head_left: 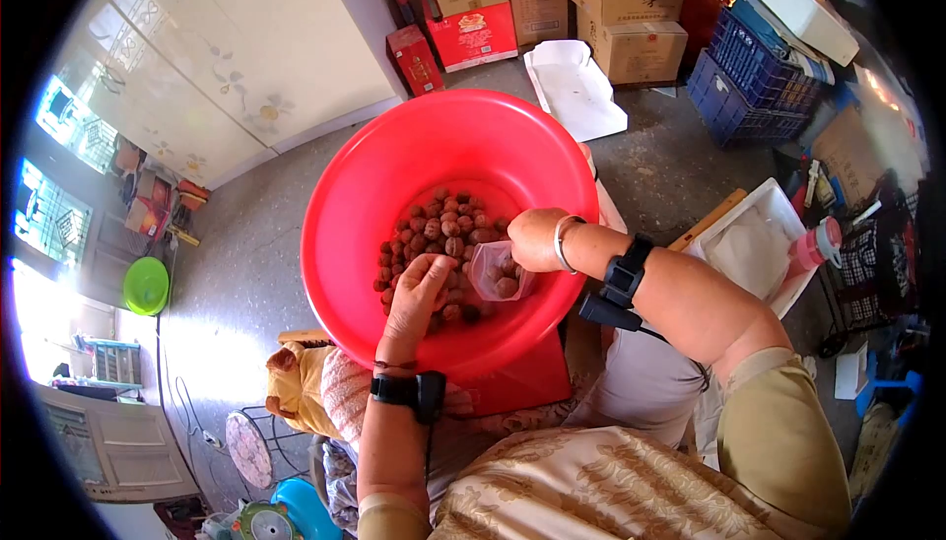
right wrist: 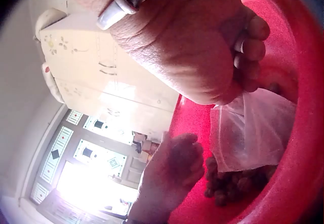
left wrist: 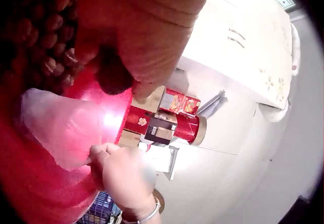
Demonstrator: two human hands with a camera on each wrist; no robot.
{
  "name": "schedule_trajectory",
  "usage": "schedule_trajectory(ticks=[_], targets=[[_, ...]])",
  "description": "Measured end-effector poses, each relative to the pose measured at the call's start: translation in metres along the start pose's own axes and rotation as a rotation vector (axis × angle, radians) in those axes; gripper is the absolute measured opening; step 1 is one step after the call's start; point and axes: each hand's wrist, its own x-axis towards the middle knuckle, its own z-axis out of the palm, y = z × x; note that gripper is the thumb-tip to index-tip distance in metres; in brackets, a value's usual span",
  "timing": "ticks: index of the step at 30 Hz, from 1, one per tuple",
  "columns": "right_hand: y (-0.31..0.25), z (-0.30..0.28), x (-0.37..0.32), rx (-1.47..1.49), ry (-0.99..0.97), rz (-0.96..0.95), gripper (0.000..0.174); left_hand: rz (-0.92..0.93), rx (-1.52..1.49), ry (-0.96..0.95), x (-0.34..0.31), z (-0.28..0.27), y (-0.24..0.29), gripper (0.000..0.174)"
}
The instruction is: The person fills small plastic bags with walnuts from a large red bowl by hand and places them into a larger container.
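Observation:
A big red basin (head_left: 345, 175) holds a heap of walnuts (head_left: 434, 230). Over the heap, my right hand (head_left: 537, 239) pinches the rim of a clear plastic bag (head_left: 483, 274), its fingers curled in the right wrist view. Some walnuts show through the bag in the head view. My left hand (head_left: 419, 294) is just left of the bag, above the heap. Its fingers are curled round a dark walnut (left wrist: 112, 74), which shows under the palm in the left wrist view.
A white tray (head_left: 576, 87) lies on the floor beyond the basin, before stacked cardboard boxes (head_left: 636, 47). Blue crates (head_left: 739, 87) and a white foam box (head_left: 705, 244) with a pink bottle (head_left: 813, 249) stand to the right. A pale cabinet (head_left: 266, 37) is at the left.

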Motion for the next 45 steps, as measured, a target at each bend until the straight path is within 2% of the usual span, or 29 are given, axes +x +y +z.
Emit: schedule_trajectory(ticks=[2,7,9,12,16,17,18,21,22,25,26,28,29,32,36,38,41,45], targets=[[0.001,0.002,0.002,-0.005,0.014,-0.015,0.026,0.001,0.106,-0.091,-0.002,0.001,0.004,0.026],[-0.001,-0.003,-0.004,0.006,0.001,-0.004,0.026,0.075,0.372,-0.098,0.006,0.013,0.003,0.034],[0.0,-0.002,-0.003,-0.001,-0.003,-0.014,0.026,0.459,0.76,-0.134,0.01,0.02,0.005,0.036],[0.002,-0.001,-0.003,-0.012,-0.008,-0.02,0.026,0.476,0.825,-0.019,0.002,0.035,0.017,0.035],[0.0,-0.002,-0.004,0.011,-0.014,0.015,0.026,0.337,0.726,0.106,0.026,0.014,-0.009,0.028],[0.0,-0.001,-0.003,0.002,-0.008,0.0,0.025,0.246,0.711,0.102,0.026,0.011,-0.015,0.026],[0.001,-0.001,-0.002,0.003,-0.008,0.0,0.025,0.246,0.712,0.103,0.03,0.004,-0.025,0.026],[0.0,-0.001,-0.001,-0.01,-0.004,0.012,0.025,0.2,1.001,-0.106,0.043,-0.013,-0.055,0.025],[-0.001,-0.003,-0.003,-0.007,-0.003,0.013,0.025,0.2,1.001,-0.107,0.042,-0.012,-0.058,0.025],[-0.002,-0.003,-0.005,-0.011,0.0,0.0,0.025,0.257,1.218,-0.43,0.046,-0.009,-0.072,0.028],[-0.002,-0.004,-0.005,-0.016,0.001,-0.01,0.026,0.259,1.218,-0.428,0.043,-0.011,-0.077,0.028],[-0.002,-0.003,-0.005,-0.005,-0.005,0.006,0.026,0.159,1.195,-0.469,0.03,-0.008,-0.073,0.034],[-0.001,-0.002,-0.004,0.007,-0.011,0.023,0.026,0.056,1.292,-0.499,0.033,-0.01,-0.078,0.042],[0.005,0.006,-0.001,0.009,0.041,-0.026,0.026,0.12,1.281,-0.568,0.048,-0.023,-0.101,0.046],[0.004,0.004,-0.002,0.007,0.031,-0.016,0.026,0.068,1.257,-0.502,0.045,-0.023,-0.106,0.046],[0.002,0.003,-0.003,0.005,0.026,-0.009,0.026,0.116,1.212,-0.527,0.055,-0.032,-0.124,0.054],[0.001,0.001,-0.003,-0.009,0.002,-0.008,0.027,0.146,1.117,-0.516,0.06,-0.031,-0.133,0.053],[0.001,0.002,-0.003,-0.016,0.01,-0.009,0.027,0.174,1.137,-0.541,0.063,-0.03,-0.137,0.05]])
